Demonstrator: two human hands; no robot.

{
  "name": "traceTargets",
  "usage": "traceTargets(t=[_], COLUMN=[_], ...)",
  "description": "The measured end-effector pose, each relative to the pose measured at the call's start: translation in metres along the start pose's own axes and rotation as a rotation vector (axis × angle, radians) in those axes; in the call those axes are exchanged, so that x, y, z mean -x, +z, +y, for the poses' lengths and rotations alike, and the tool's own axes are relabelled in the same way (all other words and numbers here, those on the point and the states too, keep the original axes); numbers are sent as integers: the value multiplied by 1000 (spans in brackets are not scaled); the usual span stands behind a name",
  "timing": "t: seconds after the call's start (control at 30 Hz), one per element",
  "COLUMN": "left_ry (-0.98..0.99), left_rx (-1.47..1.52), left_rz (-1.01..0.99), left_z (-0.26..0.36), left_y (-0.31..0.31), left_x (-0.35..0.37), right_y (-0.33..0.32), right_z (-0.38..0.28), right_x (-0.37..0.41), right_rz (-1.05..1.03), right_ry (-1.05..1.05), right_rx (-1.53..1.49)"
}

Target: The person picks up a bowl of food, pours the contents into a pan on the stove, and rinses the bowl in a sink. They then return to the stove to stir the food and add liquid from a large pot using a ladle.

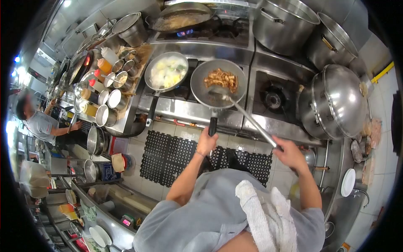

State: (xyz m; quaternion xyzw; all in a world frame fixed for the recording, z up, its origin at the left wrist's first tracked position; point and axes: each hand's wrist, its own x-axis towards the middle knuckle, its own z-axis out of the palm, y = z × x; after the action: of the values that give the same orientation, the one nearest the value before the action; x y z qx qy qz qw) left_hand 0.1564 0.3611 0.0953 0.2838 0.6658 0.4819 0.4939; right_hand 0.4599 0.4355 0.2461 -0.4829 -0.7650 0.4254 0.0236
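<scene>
**Item: frying pan (218, 90), one.** It sat on a burner of the steel stove (235, 113), mid-range, with its dark handle (213, 125) pointing back toward the person. The left hand (207, 143) was closed around the end of that handle. Judged stiff metal, moderately heavy with its load and likely hot at the bowl, so the handle was the only sound place to hold it. The inside looked greasy.

**Contents:** browned meat pieces (221, 79), one heap on the far side of the pan; single pieces too small to count. Judged soft and oily, and apt to slide.

**Item: ladle (252, 122), one.** Long steel shaft, its head resting in the pan near the meat. The right hand (289, 153) was wrapped around the far end. Judged light, rigid and smooth.

**Adjacent stock:**
- second pan (166, 71), one, just left of the first, holding pale vegetables
- wok (182, 17), one, on the rear burner
- tall stockpots (285, 23), two, at the back right
- domed lidded pot (336, 103), one, at the right
- seasoning tubs (113, 98), a cluster on the desk to the left; number not clear
- white towel (264, 214), one, over the person's shoulder
- co-worker (40, 122), one, far left
</scene>
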Motion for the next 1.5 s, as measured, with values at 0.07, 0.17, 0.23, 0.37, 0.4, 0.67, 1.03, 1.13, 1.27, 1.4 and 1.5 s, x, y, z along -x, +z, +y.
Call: traceTargets(t=[0.07, 0.17, 0.23, 0.37, 0.4, 0.67, 1.03, 1.13, 1.27, 1.4, 1.5], left_ry=[24, 77, 60, -35, -45, -81, 149, 1, -119, -70, 69], left_rx=[-31, -82, -58, -23, -4, 25, -199, -63, -34, -99, -322], left_rz=[-7, 35, 53, 11, 5, 3, 193, 118, 64, 113, 197], left_z=[4, -10, -32, -31, -25, -33, -84, -53, -33, -37, -27], left_y=[-5, -3, 3, 0, 1, -4, 10, 16, 8, -3, -37], left_x=[-2, 2, 14, -4, -12, -47, -37, -40, -52, -35, 2], right_y=[-7, -10, -8, 7, 11, 68, 129, 135, 112, 109, 104], right_z=[-1, 2, 0, 24, 25, 42, 64, 79, 50, 50, 51], right_x=[-18, -38, -40, -29, -27, -86, -128, -131, -131, -141, -136], right_rz=[22, 193, 276, 203, 191, 307, 329, 376, 214, 199, 134], right_ry=[2, -177, -270, -118, -78, -15, -225, -227, -42, -64, -43], right_rx=[-24, 12, 17, -39, -81, -212, -147, -380, -776, -764, -803])
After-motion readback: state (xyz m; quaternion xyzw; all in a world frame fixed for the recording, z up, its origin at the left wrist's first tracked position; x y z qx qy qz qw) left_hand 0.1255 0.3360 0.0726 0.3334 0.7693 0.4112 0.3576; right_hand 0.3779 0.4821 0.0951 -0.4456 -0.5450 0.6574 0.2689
